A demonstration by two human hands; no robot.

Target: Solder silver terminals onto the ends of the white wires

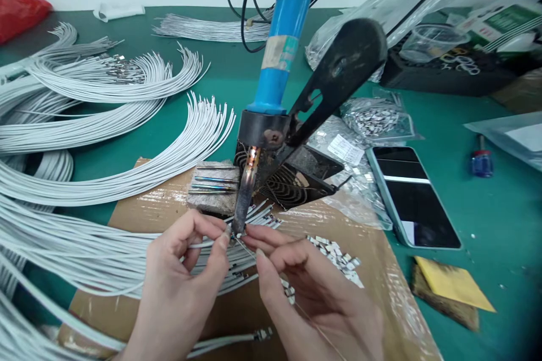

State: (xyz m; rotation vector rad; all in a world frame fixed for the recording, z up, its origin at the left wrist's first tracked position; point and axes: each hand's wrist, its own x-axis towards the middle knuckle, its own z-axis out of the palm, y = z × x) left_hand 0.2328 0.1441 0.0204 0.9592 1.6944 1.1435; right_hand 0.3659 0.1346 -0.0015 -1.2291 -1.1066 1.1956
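Note:
A soldering iron with a blue handle point(275, 82) is clamped in a black stand point(339, 79), its dark tip point(243, 203) pointing down. Just left of the tip, my left hand point(180, 285) pinches the end of a white cable point(196, 245); its very end is too small to make out. My right hand point(315, 285) is closed on a thin solder wire point(318, 331), which runs from the iron's tip back under the palm. Both hands' fingertips are close to the tip. Beneath them lie many white cables point(114, 256) on cardboard point(381, 271).
Small white connectors point(336, 256) lie in a pile on the cardboard. A grey block with metal strips point(212, 186) sits beside the stand. To the right are a phone point(415, 197), a yellow sponge point(455, 282), a blue screwdriver point(481, 162) and bagged parts point(376, 118). More cable bundles point(105, 180) fill the left.

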